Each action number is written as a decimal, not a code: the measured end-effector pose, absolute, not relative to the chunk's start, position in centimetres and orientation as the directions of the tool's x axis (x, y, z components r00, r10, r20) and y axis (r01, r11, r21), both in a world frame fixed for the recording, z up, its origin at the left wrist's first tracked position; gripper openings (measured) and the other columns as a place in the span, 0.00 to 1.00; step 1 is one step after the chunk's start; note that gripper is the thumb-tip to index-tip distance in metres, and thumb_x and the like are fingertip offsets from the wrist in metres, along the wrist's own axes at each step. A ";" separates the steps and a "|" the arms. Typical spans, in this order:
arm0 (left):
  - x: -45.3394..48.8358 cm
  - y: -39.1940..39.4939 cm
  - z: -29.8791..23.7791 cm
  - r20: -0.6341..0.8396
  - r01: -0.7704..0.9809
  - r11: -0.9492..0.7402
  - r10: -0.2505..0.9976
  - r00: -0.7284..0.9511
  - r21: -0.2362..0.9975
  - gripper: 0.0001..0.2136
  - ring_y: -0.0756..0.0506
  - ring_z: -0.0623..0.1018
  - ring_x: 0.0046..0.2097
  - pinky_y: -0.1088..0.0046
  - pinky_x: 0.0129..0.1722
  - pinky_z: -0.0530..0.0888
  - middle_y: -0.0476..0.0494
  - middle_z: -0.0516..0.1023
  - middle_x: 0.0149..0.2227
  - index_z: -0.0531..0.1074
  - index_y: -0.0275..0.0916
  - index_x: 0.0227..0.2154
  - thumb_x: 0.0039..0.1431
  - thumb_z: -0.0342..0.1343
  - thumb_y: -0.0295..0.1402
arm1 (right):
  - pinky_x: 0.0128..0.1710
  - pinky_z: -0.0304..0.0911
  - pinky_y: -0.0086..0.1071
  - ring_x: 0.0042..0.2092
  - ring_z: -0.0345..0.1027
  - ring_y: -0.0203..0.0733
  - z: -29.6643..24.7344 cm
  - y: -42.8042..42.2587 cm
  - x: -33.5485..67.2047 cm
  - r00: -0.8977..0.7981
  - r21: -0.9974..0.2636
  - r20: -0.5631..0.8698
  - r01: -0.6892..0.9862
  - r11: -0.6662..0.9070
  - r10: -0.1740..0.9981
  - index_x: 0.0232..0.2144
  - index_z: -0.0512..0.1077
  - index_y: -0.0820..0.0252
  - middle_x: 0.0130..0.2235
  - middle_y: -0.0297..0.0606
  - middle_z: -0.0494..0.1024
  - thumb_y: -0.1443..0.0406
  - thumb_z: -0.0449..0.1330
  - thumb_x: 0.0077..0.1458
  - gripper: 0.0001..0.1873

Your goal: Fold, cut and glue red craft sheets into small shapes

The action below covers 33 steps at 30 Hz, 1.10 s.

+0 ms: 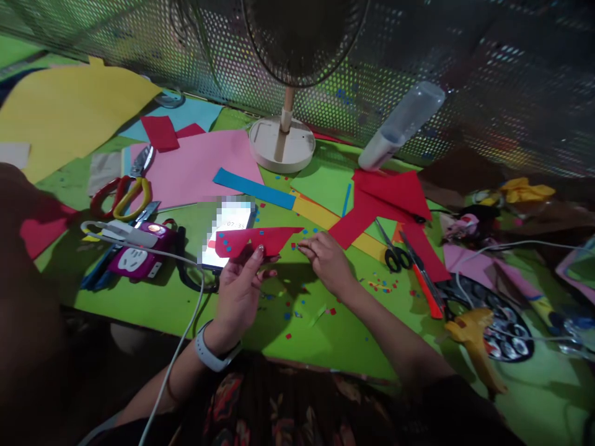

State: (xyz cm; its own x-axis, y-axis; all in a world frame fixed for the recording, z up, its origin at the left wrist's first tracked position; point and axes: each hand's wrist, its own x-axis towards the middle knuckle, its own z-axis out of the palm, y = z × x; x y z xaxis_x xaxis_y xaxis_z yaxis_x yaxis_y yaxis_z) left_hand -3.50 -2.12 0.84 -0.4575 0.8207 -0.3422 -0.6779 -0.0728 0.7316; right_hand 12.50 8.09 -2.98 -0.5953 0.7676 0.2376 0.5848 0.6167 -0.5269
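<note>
My left hand (242, 291) holds a red paper piece (242, 241) by its lower edge, thumb in front. Small blue paper squares dot its left end, and its right end tapers to a point. My right hand (328, 260) is closed in a pinch just below and right of that tip; what sits between the fingertips is too small to make out. Behind the red piece lies a lit phone (227, 217). Tiny red, blue and yellow paper bits (302, 303) are scattered over the green table (274, 334) under my hands.
Black scissors (395, 257), an orange cutter (430, 294) and a yellow glue gun (474, 328) lie at right. Red-and-yellow scissors (130, 192) and a purple power socket (139, 257) are left. A fan (281, 145) stands behind. A white cable (186, 328) crosses my left forearm.
</note>
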 end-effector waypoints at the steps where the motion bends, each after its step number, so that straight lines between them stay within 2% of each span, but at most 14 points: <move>1: -3.5 -2.1 0.8 -0.343 -0.676 -0.078 0.816 -0.466 0.733 0.10 0.50 0.81 0.33 0.81 0.25 0.73 0.51 0.81 0.37 0.76 0.43 0.36 0.49 0.67 0.31 | 0.43 0.66 0.41 0.42 0.67 0.46 -3.0 8.1 12.5 -0.602 -0.519 0.228 0.590 0.618 0.765 0.39 0.77 0.57 0.38 0.43 0.75 0.65 0.52 0.63 0.13; 8: -3.5 -2.0 0.8 -0.354 -0.689 -0.074 0.816 -0.458 0.721 0.10 0.50 0.81 0.33 0.81 0.25 0.73 0.52 0.82 0.35 0.76 0.43 0.36 0.49 0.67 0.30 | 0.45 0.65 0.40 0.43 0.66 0.45 -2.9 8.4 12.3 -0.628 -0.518 0.207 0.580 0.628 0.750 0.38 0.76 0.60 0.38 0.42 0.76 0.66 0.54 0.62 0.11; 14: -3.5 -2.0 0.7 -0.351 -0.692 -0.083 0.815 -0.461 0.718 0.11 0.50 0.81 0.32 0.81 0.25 0.74 0.51 0.81 0.34 0.75 0.41 0.36 0.48 0.68 0.30 | 0.42 0.63 0.38 0.41 0.66 0.45 -2.9 8.5 12.2 -0.612 -0.539 0.205 0.581 0.610 0.764 0.35 0.75 0.61 0.36 0.42 0.75 0.68 0.56 0.60 0.07; 20: -3.5 -2.0 0.5 -0.334 -0.681 -0.081 0.825 -0.456 0.728 0.12 0.49 0.81 0.33 0.80 0.25 0.74 0.49 0.81 0.37 0.76 0.40 0.37 0.48 0.68 0.31 | 0.39 0.63 0.36 0.39 0.67 0.42 -2.1 8.7 12.6 -0.543 -0.710 0.125 0.536 0.457 0.830 0.31 0.73 0.57 0.35 0.38 0.74 0.67 0.58 0.58 0.04; 25: -3.3 -2.0 0.3 -0.323 -0.643 -0.049 0.834 -0.448 0.765 0.12 0.48 0.81 0.34 0.78 0.26 0.75 0.47 0.80 0.39 0.76 0.40 0.38 0.49 0.67 0.32 | 0.38 0.65 0.35 0.36 0.69 0.40 -0.9 8.6 13.1 -0.475 -0.910 0.003 0.362 0.199 0.880 0.30 0.73 0.58 0.34 0.36 0.75 0.63 0.61 0.54 0.05; 33: -3.3 -2.1 0.2 -0.309 -0.595 -0.019 0.842 -0.443 0.803 0.11 0.47 0.81 0.35 0.75 0.27 0.76 0.47 0.80 0.40 0.76 0.42 0.38 0.51 0.66 0.34 | 0.38 0.66 0.35 0.35 0.69 0.38 0.3 8.1 13.2 -0.434 -0.945 0.014 0.289 0.154 0.901 0.29 0.74 0.58 0.32 0.35 0.75 0.58 0.63 0.52 0.09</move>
State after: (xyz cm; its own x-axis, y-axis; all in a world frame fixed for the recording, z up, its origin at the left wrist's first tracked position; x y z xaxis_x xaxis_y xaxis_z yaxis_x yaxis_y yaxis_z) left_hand -3.27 -2.08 0.21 -0.4430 0.8417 -0.3086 -0.5953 -0.0188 0.8033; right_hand 13.20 8.08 0.30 -0.4342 0.9007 0.0136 0.2888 0.1535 -0.9450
